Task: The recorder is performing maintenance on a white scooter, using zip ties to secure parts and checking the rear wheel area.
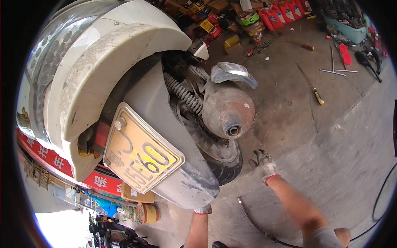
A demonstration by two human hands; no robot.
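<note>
A scooter's rear end fills the left and middle of the view, with a white body panel (pixel 99 62), a grey mudguard (pixel 144 91) and a yellowish licence plate (pixel 142 151). My left hand (pixel 203 209), in a pale work glove, is at the mudguard's lower tip; its fingers are hidden behind it. Just right of the rear tyre (pixel 228 167), my right hand (pixel 264 166) hangs above the floor. Its glove is grey and dirty, its fingers are apart and nothing is in them. Above the wheel sit a rusty exhaust muffler (pixel 228 109) and a coil-spring shock absorber (pixel 184 94).
A hose (pixel 252 223) with a metal end lies near my right forearm. Screwdrivers (pixel 317 96), a T-handle wrench (pixel 333 62) and black mirrors (pixel 366 64) lie on the concrete floor. Red bottles (pixel 275 17) and a teal bin (pixel 351 31) stand behind. A cylindrical pot (pixel 148 213) stands at lower left.
</note>
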